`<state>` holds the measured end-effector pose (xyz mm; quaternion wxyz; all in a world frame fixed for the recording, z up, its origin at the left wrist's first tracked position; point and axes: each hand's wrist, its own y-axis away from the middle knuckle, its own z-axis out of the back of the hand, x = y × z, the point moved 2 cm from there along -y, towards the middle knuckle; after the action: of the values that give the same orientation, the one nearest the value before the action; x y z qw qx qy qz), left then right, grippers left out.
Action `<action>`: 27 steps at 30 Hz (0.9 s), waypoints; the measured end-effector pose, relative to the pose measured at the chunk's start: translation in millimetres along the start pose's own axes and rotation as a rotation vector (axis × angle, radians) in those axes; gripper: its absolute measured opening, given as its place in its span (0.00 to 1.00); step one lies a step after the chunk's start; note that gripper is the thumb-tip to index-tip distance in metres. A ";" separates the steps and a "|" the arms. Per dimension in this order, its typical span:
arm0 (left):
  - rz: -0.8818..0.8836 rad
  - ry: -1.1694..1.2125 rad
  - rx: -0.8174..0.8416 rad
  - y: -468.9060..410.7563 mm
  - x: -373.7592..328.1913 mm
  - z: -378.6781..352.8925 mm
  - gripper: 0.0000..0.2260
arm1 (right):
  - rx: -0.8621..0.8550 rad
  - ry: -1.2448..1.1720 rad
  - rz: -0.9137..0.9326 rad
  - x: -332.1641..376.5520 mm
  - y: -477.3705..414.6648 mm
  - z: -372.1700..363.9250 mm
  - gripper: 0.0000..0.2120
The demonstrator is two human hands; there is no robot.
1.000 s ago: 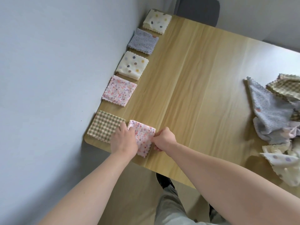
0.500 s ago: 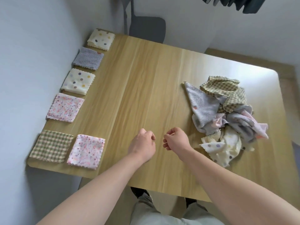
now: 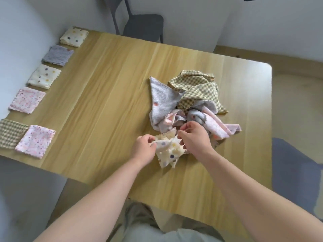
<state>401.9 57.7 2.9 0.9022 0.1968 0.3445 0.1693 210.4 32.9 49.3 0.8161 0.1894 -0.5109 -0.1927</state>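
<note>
A crumpled cream cloth with coloured dots lies at the near edge of a heap of loose cloths on the wooden table. My left hand pinches the dotted cloth's left edge. My right hand grips its right side, fingers curled into the fabric. Several folded cloths lie along the table's left edge, the nearest a pink floral one beside a green checked one.
A grey chair stands behind the table's far edge. A light wall runs along the table's left side. Floor and a blue-grey mat lie to the right. My legs show below the near edge.
Both hands left the folded pink floral cloth at the left, crossed to the right and took hold of the dotted cloth at the heap. The view swung right.
</note>
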 end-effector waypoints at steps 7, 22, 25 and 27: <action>-0.050 -0.177 -0.050 56.9 -46.4 -39.3 0.13 | 0.352 0.743 0.294 -26.9 -3.2 31.5 0.27; 0.126 0.099 -0.278 143.9 -68.6 -19.8 0.23 | 0.364 0.699 0.771 27.9 20.9 44.1 0.06; 0.095 0.139 -0.341 158.5 -86.3 -17.0 0.26 | 0.357 0.567 0.865 43.8 41.4 67.2 0.06; 0.082 0.177 -0.394 172.0 -99.2 -17.7 0.27 | 0.387 0.508 0.896 46.9 53.8 83.1 0.05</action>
<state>290.5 167.0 127.0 0.8818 0.0147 0.3744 0.2865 160.5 45.7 146.0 0.8662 0.1404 -0.3545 0.3230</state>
